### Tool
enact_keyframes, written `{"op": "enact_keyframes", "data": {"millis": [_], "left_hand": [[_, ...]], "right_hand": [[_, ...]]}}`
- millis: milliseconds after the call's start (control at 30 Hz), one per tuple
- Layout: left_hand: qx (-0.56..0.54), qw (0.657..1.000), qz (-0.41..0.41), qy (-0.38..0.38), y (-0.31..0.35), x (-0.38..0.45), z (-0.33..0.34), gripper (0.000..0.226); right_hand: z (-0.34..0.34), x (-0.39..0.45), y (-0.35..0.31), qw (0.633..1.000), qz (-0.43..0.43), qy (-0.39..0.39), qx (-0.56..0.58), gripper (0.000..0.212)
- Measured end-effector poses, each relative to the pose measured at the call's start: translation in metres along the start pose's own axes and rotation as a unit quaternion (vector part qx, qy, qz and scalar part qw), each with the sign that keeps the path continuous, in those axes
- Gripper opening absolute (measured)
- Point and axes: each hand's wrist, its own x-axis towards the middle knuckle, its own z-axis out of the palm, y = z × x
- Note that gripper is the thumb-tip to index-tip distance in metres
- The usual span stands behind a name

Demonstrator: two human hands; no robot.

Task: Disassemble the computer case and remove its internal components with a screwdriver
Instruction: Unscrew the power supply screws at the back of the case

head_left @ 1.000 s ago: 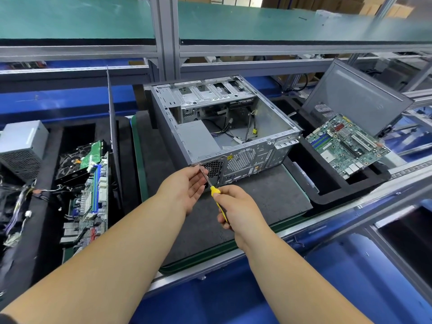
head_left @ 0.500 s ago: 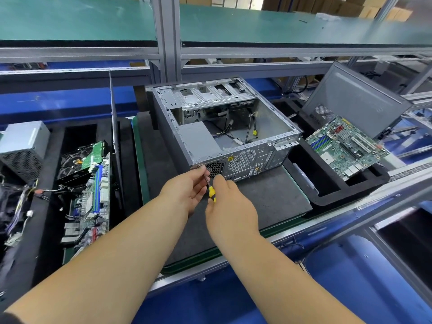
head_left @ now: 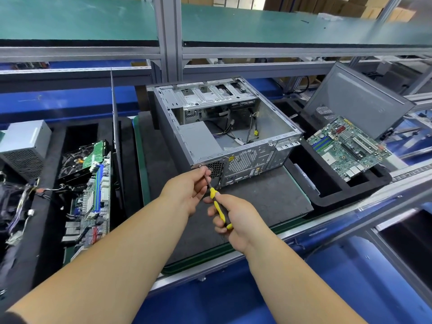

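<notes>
Boxy grey sheet-metal computer case lies open on the dark foam mat of the worktop, just beyond both hands, with its perforated rear panel facing them. The green motherboard sits tilted, well off to the right. The right hand grips the glossy yellow-black screwdriver. The left hand pinches its thin steel shaft, tip at the case's near corner.

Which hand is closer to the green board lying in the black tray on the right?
The right hand. It holds the screwdriver in front of the computer case, with the green board up and to its right. The left hand sits farther left, pinching the screwdriver's shaft.
</notes>
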Motion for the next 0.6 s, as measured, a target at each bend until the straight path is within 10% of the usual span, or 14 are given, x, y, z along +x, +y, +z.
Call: {"op": "enact_keyframes", "data": {"millis": [600], "left_hand": [[0.026,1.0,0.012,-0.008,-0.001,-0.005,-0.001,0.011]], "right_hand": [[-0.01,0.009,0.009,0.997,-0.022,0.044,-0.064,0.022]]}}
